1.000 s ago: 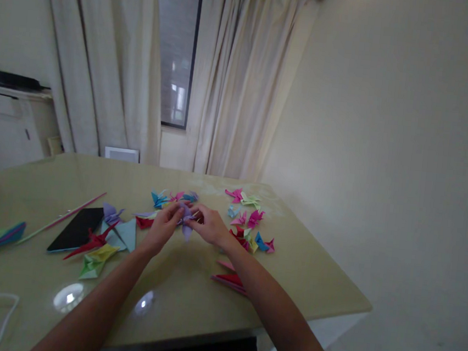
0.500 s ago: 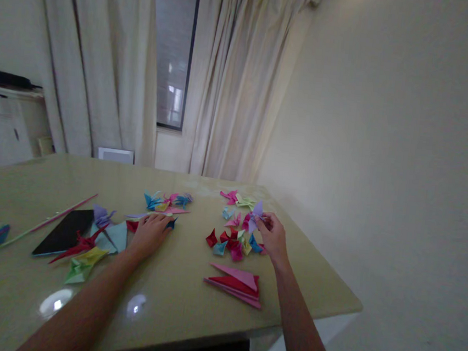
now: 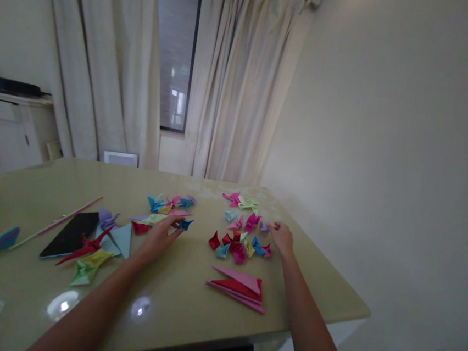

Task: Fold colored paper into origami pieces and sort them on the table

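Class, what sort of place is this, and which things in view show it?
Probably a room in a home: cream curtains hang beside a window, a white cabinet stands at the left, and folded paper pieces lie on the table.

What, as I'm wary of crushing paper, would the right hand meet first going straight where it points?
Likely the purple paper, close ahead of the right hand; depth is unclear, so they may already touch.

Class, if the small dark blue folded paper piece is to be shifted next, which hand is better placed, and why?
Probably the left hand: it seems to have the dark blue piece in its grip. The right hand is farther off, beside a small purple piece.
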Demonstrator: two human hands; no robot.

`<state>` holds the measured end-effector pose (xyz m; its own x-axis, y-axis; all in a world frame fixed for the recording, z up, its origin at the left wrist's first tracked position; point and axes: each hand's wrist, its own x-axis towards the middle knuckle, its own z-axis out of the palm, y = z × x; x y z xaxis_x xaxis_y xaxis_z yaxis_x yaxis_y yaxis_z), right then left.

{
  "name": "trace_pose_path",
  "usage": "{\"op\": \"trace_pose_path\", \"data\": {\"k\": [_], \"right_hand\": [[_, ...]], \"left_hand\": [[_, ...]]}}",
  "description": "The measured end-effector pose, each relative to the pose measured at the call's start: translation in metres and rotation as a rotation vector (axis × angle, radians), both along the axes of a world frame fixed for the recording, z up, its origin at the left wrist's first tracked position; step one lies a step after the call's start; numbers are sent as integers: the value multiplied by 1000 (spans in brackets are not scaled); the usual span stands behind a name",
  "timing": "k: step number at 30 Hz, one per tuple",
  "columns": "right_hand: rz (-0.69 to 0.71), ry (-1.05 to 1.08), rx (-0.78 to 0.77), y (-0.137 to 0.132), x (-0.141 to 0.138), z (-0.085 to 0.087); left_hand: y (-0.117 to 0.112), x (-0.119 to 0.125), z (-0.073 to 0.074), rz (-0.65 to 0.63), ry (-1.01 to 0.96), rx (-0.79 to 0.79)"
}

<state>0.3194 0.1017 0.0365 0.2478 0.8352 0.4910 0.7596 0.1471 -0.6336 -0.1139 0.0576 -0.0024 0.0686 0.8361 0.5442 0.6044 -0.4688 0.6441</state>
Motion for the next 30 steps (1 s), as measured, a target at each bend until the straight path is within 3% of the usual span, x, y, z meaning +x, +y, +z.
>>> {"op": "trace_pose_path", "data": {"k": [2,4,5,7,9,11,13,16,19,22,24,26,30], "right_hand": [[-28,-4,11,-6,-17,4],[41,-15,16,-16,-45,9],[127,-27,16,-22,-61,12],[494,-40,-21,-36,-97,17],[733,-52,-53,-47,-131,21],[830,-54,-61,-54,-156,23],[828,-59,-50,-56,-167,25],[731,-36,-19,-52,-159,28],[611,-21,17,-47,-133,33],[548,-60,-1,-46,-114,36],[568,-94,-30,-47,-115,35],[620,-129,-65,-48,-125,31],[730,-219,-122,-49,-152,21]], "left_hand": [[-3,8,2,-57,-97,-10],[-7,17,4,-126,-165,-62],[-10,21,5,-164,-189,-92],[-16,30,8,-241,-221,-131],[-22,38,11,-311,-236,-153],[-25,44,13,-372,-245,-169],[-24,46,14,-393,-244,-167],[-18,36,14,-247,-140,-82],[-12,13,13,147,165,-8],[-12,-13,10,504,471,-121],[-12,-24,8,554,580,-224],[-10,-29,7,513,605,-274],[-4,-29,6,398,455,-241]]}}
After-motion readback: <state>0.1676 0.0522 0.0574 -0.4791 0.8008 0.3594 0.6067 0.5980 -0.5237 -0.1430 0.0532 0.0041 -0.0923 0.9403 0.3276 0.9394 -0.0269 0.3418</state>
